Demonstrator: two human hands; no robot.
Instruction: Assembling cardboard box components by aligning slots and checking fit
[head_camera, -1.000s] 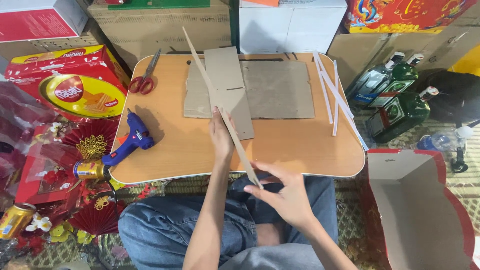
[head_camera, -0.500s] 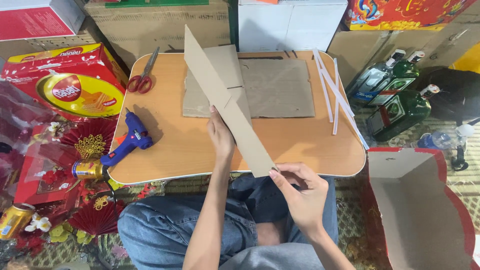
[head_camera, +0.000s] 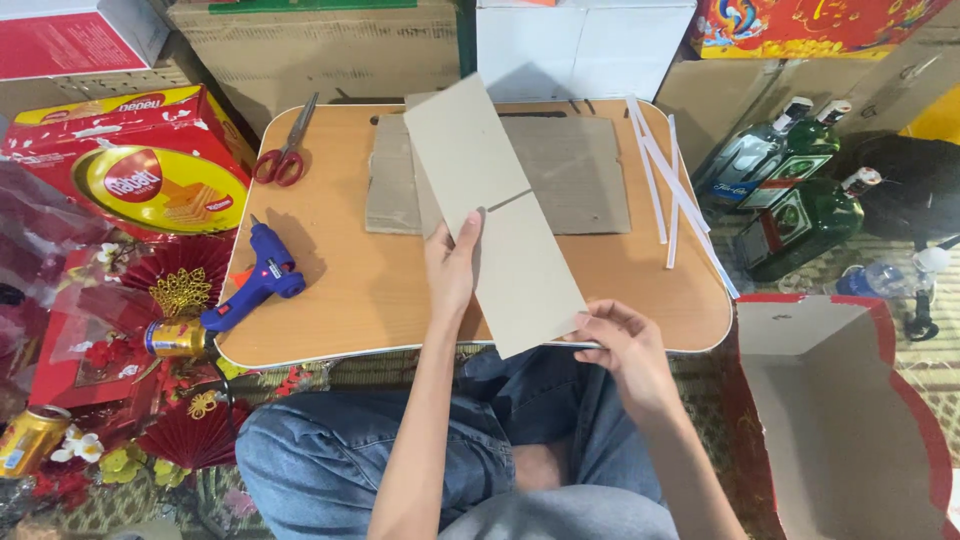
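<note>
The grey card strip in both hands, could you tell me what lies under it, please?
Under the grey card strip, held by left hand and right hand, lies a corrugated cardboard sheet on the wooden lap table. The sheet's middle is covered.

Boxes ring my view.
I see a red-and-yellow biscuit box (head_camera: 140, 165) left of the counter (head_camera: 340, 280), a white carton (head_camera: 585, 45) behind, and an open red-edged box (head_camera: 850, 420) at right.

red box (head_camera: 70, 40): cut by top-left edge | flat cardboard (head_camera: 570, 170): partly hidden behind grey card strip (head_camera: 495, 215)
</note>
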